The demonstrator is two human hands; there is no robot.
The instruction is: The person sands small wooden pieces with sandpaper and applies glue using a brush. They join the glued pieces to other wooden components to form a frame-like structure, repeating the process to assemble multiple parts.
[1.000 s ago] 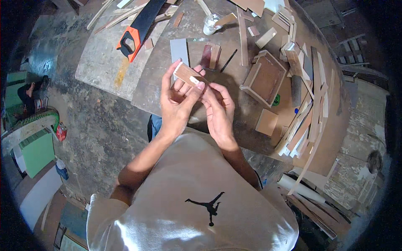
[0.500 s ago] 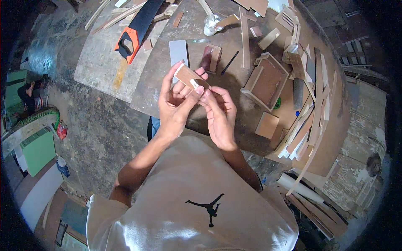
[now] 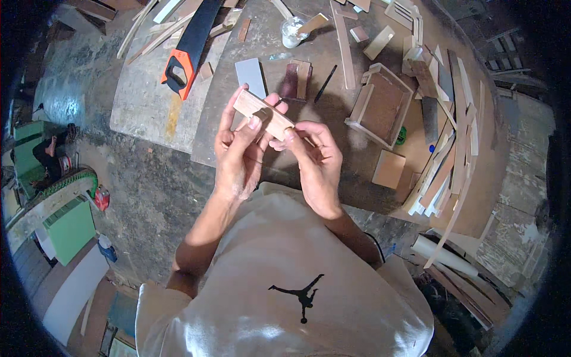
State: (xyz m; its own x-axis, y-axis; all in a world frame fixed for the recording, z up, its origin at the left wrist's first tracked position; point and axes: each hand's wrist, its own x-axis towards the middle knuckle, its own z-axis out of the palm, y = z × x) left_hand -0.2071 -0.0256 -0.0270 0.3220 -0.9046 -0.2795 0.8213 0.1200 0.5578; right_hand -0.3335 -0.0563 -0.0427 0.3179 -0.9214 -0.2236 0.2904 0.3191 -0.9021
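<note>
Both hands hold a small rectangular wood piece (image 3: 275,123) up in front of my chest, its pale face towards me. My left hand (image 3: 238,156) grips its left part, with the thumb on the face and fingers behind. At the right end, my right hand (image 3: 318,169) pinches the piece between thumb and fingers. Just beyond it on the table lie a grey flat block (image 3: 250,76) and a block with a dark reddish sheet (image 3: 291,81). A black pen (image 3: 325,84) lies to their right.
A handsaw with an orange handle (image 3: 179,74) lies at the back left. White paste fills a cup (image 3: 293,33) with a wood stick. An open wooden box (image 3: 379,106) stands right of my hands, near a green round thing (image 3: 401,135) and piled wood strips (image 3: 455,131).
The wood piece has been turned so its broad pale face shows. My left thumb has shifted left along it, and the right hand now pinches its right end.
</note>
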